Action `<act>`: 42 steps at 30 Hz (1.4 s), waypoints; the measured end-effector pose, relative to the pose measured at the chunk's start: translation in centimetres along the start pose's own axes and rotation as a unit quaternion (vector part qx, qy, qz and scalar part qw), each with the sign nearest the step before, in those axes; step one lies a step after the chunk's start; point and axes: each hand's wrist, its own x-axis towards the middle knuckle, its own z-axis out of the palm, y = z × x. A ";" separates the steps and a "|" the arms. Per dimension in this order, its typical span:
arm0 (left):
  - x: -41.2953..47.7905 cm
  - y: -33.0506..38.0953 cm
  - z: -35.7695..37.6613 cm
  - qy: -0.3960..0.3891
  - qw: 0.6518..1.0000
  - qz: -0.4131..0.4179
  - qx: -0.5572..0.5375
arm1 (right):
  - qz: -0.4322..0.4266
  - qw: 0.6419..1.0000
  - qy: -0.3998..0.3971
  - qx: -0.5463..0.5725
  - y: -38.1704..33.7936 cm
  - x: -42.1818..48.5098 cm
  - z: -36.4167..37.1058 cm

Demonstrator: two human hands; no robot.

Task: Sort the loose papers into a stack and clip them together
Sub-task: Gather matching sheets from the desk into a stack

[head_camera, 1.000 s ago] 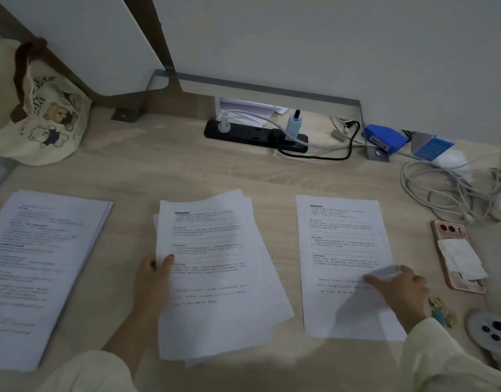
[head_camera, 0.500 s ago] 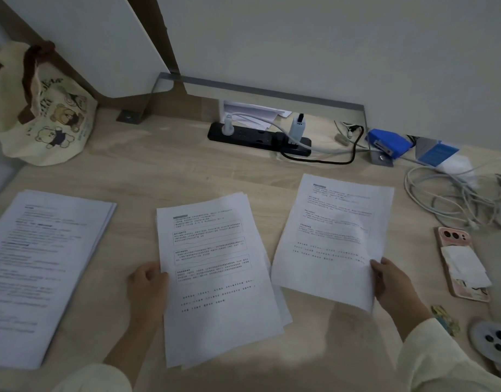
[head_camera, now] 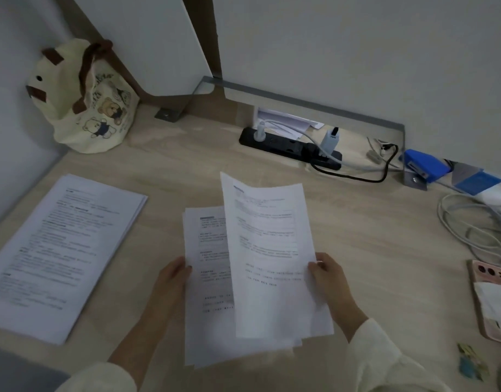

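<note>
A small pile of printed sheets (head_camera: 209, 306) lies on the wooden desk (head_camera: 371, 250) in front of me. My left hand (head_camera: 173, 281) holds its left edge, thumb on top. My right hand (head_camera: 327, 275) pinches the right edge of a single printed sheet (head_camera: 269, 250), which hangs lifted and partly over the pile's right half. A second, thicker stack of printed papers (head_camera: 59, 250) rests at the left of the desk. Small coloured clips (head_camera: 470, 360) lie near the front right edge.
A cream bear-print bag (head_camera: 91, 108) sits in the back left corner. A black power strip (head_camera: 289, 148) with plugs, a blue stapler (head_camera: 424, 165) and tangled white cables (head_camera: 481, 222) line the back right. A pink phone (head_camera: 492, 301) lies at the right.
My right hand has lifted the single sheet off the desk and carried it left, over the middle pile. My left hand stays on the pile's left edge.
</note>
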 end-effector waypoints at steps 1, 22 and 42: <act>-0.3 0.1 0.1 0.002 1.000 0.000 -0.011 | -0.007 0.999 0.003 -0.040 0.0 -0.2 1.0; -1.0 0.9 0.9 -0.043 0.994 -0.094 -0.032 | -0.014 0.991 -0.131 0.028 -0.6 -3.3 3.6; -1.6 6.7 -0.9 -0.047 0.992 0.107 -0.051 | -0.117 0.965 -0.050 0.231 -5.5 -7.0 3.1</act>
